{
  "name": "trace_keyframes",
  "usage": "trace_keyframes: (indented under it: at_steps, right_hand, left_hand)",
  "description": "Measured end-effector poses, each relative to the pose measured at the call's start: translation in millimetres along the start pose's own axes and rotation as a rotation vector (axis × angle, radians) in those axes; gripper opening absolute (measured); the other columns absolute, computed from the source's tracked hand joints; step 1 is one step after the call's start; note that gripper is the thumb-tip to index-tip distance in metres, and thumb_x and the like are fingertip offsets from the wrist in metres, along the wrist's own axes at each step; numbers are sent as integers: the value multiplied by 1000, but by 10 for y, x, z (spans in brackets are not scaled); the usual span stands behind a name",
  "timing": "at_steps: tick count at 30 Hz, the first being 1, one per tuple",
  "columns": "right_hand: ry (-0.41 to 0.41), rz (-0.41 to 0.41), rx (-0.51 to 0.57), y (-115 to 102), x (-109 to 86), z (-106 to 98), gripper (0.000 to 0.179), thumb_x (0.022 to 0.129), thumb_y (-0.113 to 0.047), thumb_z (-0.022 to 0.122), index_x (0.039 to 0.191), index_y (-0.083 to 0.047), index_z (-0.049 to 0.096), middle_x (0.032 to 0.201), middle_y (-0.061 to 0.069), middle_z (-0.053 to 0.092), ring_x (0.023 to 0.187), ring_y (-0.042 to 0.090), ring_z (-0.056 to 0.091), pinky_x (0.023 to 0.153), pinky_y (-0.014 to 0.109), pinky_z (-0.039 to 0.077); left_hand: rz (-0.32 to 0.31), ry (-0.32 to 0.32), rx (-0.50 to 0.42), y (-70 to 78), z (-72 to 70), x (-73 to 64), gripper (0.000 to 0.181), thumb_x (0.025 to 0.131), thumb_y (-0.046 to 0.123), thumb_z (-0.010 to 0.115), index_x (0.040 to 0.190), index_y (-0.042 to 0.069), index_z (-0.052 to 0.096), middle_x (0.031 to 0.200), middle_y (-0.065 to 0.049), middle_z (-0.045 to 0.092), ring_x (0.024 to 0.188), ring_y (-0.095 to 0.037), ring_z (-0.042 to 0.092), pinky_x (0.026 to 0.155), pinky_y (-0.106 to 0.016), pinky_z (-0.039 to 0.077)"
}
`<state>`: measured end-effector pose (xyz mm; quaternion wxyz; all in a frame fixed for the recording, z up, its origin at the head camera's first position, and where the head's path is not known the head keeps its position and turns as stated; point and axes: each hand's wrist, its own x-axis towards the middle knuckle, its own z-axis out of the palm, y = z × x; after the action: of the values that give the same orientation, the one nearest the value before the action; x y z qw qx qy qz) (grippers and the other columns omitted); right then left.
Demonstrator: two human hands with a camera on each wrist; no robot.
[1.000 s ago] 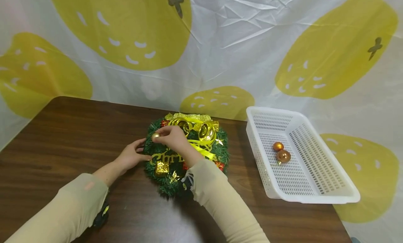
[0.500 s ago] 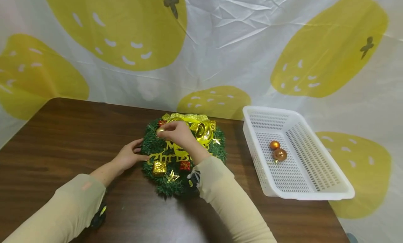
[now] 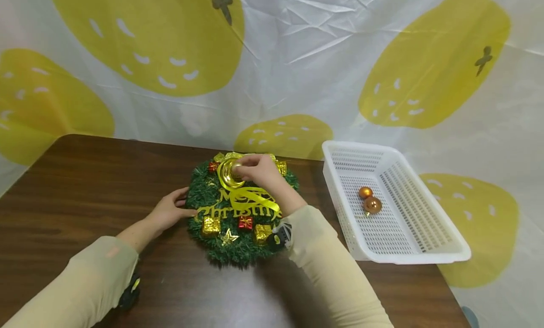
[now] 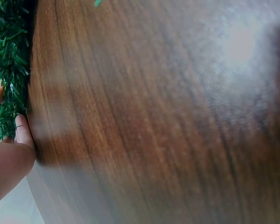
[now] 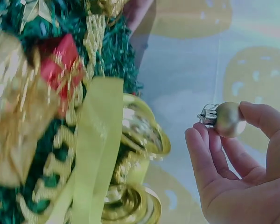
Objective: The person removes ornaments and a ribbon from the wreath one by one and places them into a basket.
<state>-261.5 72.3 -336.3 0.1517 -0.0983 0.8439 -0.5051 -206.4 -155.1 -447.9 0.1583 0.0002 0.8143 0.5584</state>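
A green Christmas wreath (image 3: 235, 254) lies on the table, dressed with gold bells (image 3: 229, 174), a yellow ribbon (image 3: 255, 201), gold lettering, small wrapped boxes and stars. My left hand (image 3: 166, 212) grips the wreath's left edge; in the left wrist view its fingers (image 4: 22, 130) hold the green tinsel rim (image 4: 10, 56). Between thumb and fingers, my right hand (image 3: 264, 171) pinches a small gold ball ornament (image 5: 229, 120) with a silver cap. The right hand is above the bells, and the right wrist view shows the ball apart from the wreath.
Right of the wreath stands a white perforated plastic basket (image 3: 395, 257). Inside it lie an orange ball ornament (image 3: 365, 192) and a larger copper one (image 3: 372, 205). A pale cloth (image 3: 297, 58) with yellow fruit prints hangs behind the brown wooden table (image 3: 106, 176).
My right hand has moved right, carrying the gold ball from the wreath's upper left to over the bells. My left hand stays at the left edge. The view has shifted slightly.
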Motion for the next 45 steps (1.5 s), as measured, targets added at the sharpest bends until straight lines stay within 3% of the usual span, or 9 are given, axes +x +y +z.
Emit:
trace_keyframes:
  at_steps: [7, 14, 16, 22, 31, 38, 45]
  right_hand:
    - [44, 10, 8, 47, -56, -213, 29, 86, -20, 66, 110, -4, 67, 108, 14, 67, 90, 27, 67, 80, 28, 56]
    - [83, -6, -38, 48, -104, -421, 31, 87, -19, 65, 111, -1, 66, 109, 16, 67, 83, 23, 66, 80, 29, 56]
    - [98, 1, -49, 38, -116, -479, 31, 87, -19, 65, 112, -1, 66, 109, 16, 67, 79, 16, 65, 81, 29, 55]
    - [122, 4, -30, 49, -142, -649, 31, 87, -17, 63, 113, 1, 64, 110, 18, 66, 85, 19, 65, 88, 36, 54]
    - [167, 3, -9, 107, -215, -880, 31, 87, -11, 63, 113, 5, 60, 108, 19, 64, 70, 8, 63, 76, 26, 57]
    - [175, -10, 22, 173, -278, -1061, 34, 89, -8, 58, 118, 10, 55, 108, 17, 61, 69, 4, 62, 86, 37, 55]
    - [176, -24, 24, 252, -354, -1289, 37, 91, -9, 55, 119, 14, 51, 98, 10, 61, 69, 3, 62, 77, 23, 56]
  left_hand:
    - [0, -2, 12, -9, -10, -7, 85, 89, 18, 63, 150, 0, 7, 151, -30, 15, 137, -45, 22, 107, -56, 33]
    - [-2, -3, 14, -4, -10, -8, 85, 89, 18, 63, 150, 0, 6, 151, -31, 14, 137, -46, 22, 106, -57, 33]
    - [-1, -5, 15, -7, -12, -6, 85, 89, 18, 63, 150, 1, 6, 151, -31, 14, 137, -46, 21, 106, -57, 33]
    - [0, -9, 14, -4, -14, -12, 86, 89, 20, 63, 150, 1, 5, 151, -31, 13, 137, -46, 21, 106, -57, 32]
    - [0, -1, 19, -4, -5, -1, 87, 88, 19, 64, 150, 0, 7, 150, -31, 15, 136, -46, 22, 107, -57, 32]
    - [-2, -7, 20, -21, -6, 11, 87, 88, 19, 64, 150, 0, 6, 150, -32, 14, 136, -46, 22, 107, -57, 32]
    - [1, -12, 29, -8, -11, -1, 86, 89, 19, 63, 150, 0, 6, 150, -33, 14, 136, -47, 22, 106, -58, 32]
